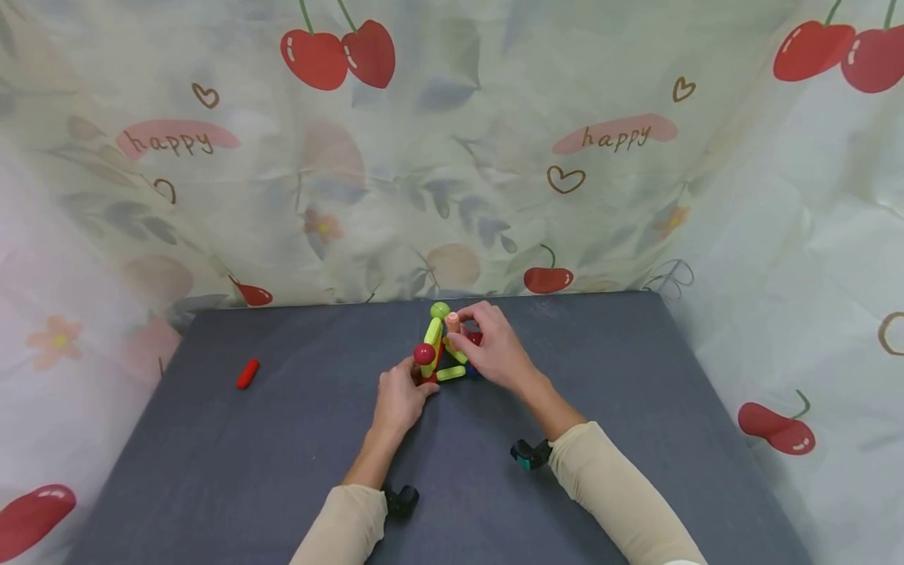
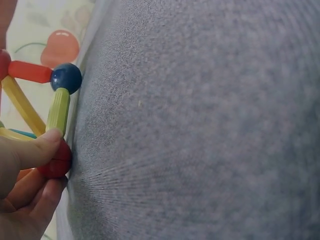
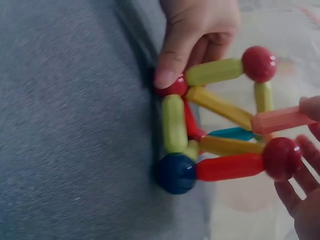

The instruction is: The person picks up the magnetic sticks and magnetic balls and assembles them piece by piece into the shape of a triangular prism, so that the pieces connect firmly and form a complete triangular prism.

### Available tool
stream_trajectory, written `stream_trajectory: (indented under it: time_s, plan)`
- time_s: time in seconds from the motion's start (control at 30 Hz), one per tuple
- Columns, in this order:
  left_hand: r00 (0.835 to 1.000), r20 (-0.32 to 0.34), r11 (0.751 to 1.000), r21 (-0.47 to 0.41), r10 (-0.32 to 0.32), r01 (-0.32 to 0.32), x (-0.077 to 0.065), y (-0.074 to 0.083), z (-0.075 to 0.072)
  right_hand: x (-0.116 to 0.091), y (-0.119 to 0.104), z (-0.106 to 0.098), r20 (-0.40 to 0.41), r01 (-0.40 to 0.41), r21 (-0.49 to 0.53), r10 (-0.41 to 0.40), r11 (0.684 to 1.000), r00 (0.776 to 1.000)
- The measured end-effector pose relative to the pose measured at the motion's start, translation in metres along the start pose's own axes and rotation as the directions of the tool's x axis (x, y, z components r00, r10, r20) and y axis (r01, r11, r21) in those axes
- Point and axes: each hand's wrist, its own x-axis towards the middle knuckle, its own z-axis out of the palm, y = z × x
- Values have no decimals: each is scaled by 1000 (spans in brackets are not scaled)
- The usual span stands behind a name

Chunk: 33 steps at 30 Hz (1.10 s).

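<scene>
A frame of coloured rods and balls stands on the dark table, near its back edge. My left hand (image 1: 400, 400) grips a red ball (image 2: 61, 162) at a lower corner between thumb and fingers. From that ball a green rod (image 3: 174, 122) runs to a blue ball (image 3: 176, 173) at table level. My right hand (image 1: 497, 345) pinches a salmon-coloured rod (image 3: 280, 120) over the frame, its lower fingers close by an upper red ball (image 3: 282, 158). A red rod (image 3: 230, 166) joins that ball to the blue one. Yellow rods (image 3: 222, 107) slant inside the frame.
A loose red rod (image 1: 248, 373) lies on the table (image 1: 318, 455) to the left. Behind the back edge hangs a cherry-printed cloth (image 1: 452, 180), which also lines both sides. A green ball (image 1: 440, 310) tops the frame's far side.
</scene>
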Motion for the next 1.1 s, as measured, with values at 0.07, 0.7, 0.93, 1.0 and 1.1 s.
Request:
stream_trajectory:
  time_s: [0.07,0.7,0.93,1.0,1.1]
  plan:
    - [1000,-5,1000,1,2,-2,0,0,0,-2,4,3,2,19,-70,-19,997,1000]
    - [1000,-1,1000,-13,-4,4,0,1,0,-13,18,20,48,116,-357,-106,927,993]
    - [1000,2,1000,-6,-8,8,1,0,2,-12,18,25,66,114,-387,-95,915,993]
    - [1000,1,1000,-5,-6,6,1,-1,2,-12,18,25,70,121,-387,-102,914,992]
    - [1000,-1,1000,-9,-2,2,1,-1,2,-13,17,26,75,138,-394,-118,909,990]
